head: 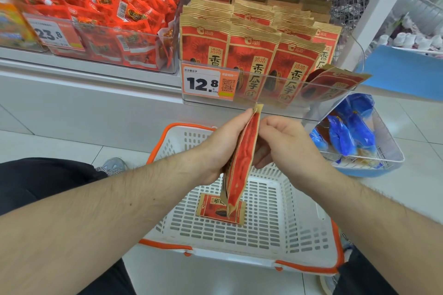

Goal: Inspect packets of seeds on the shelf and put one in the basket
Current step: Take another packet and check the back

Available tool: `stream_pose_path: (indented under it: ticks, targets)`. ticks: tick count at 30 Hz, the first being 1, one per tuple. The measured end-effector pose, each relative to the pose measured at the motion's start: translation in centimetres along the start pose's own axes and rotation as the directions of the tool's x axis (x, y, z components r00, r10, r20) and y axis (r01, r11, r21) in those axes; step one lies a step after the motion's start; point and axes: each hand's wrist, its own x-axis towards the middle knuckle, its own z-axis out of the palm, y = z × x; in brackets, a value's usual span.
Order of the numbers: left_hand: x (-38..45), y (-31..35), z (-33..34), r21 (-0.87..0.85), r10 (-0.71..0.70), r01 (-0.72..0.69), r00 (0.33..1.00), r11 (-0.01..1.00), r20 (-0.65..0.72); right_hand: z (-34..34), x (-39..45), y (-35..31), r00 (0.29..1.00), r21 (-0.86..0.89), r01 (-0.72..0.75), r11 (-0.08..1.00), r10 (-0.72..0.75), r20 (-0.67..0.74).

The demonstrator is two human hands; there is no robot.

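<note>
A red and tan seed packet hangs edge-on between my two hands above the basket. My left hand holds its left face, thumb up near the top seam. My right hand grips the right face with curled fingers. Below lies a white basket with orange rim, and a second seed packet lies flat on its floor. Rows of the same seed packets stand in a clear shelf bin behind a 12.8 price tag.
A clear bin of small red snack packets sits left on the shelf. A wire tray with blue packets stands on the floor to the right. A shoe and dark trouser legs flank the basket.
</note>
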Motion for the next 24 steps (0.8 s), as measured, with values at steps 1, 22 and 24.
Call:
stream_pose_path:
  ticks: [1,22,24]
  targets:
    - [0.0,0.1,0.0,0.009,0.008,-0.008,1.000,1.000,0.008,-0.1,-0.1,-0.1,1.000,0.036,0.019,0.999,-0.019,-0.001]
    - [-1.0,0.9,0.0,-0.210,0.026,-0.001,0.992,0.978,0.120,0.2,-0.1,0.1,0.995,0.148,0.037,0.988,-0.050,0.088]
    - [-0.9,1.2,-0.2,-0.209,-0.012,0.020,0.999,0.978,0.041,-0.1,-0.2,0.0,0.992,0.065,0.061,0.996,-0.068,0.104]
